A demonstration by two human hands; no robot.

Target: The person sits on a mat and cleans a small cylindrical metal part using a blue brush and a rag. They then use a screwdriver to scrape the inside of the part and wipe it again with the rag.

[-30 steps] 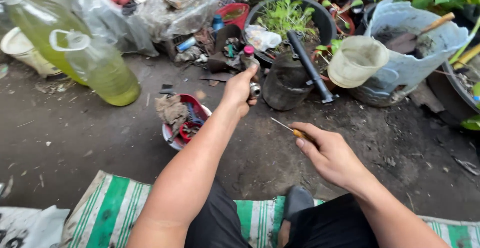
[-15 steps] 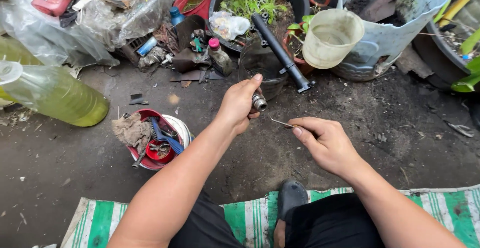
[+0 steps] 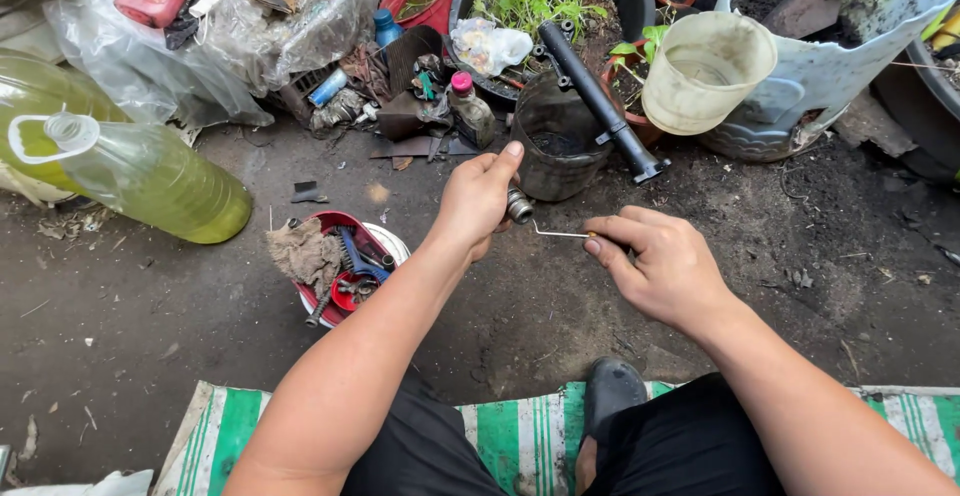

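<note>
My left hand (image 3: 478, 199) is closed around a small metal cylindrical part (image 3: 518, 206), held above the dirt ground. My right hand (image 3: 665, 261) grips a thin metal tool with a bent tip (image 3: 558, 234), and that tip points at the part, close beside it. Both forearms reach forward from my lap. I sit on a green and white striped mat (image 3: 520, 436), and a black shoe (image 3: 612, 391) shows between my knees.
A red bowl (image 3: 345, 271) with a rag and tools sits left of my arm. Two plastic bottles of yellow liquid (image 3: 150, 176) lie at far left. Ahead stand a black pot (image 3: 555, 141), a black tube (image 3: 600, 101), a cream cup (image 3: 705, 71) and planters.
The view has shifted so the clutter sits higher. My right hand has brought the thin tool closer to the metal part in my left hand.
</note>
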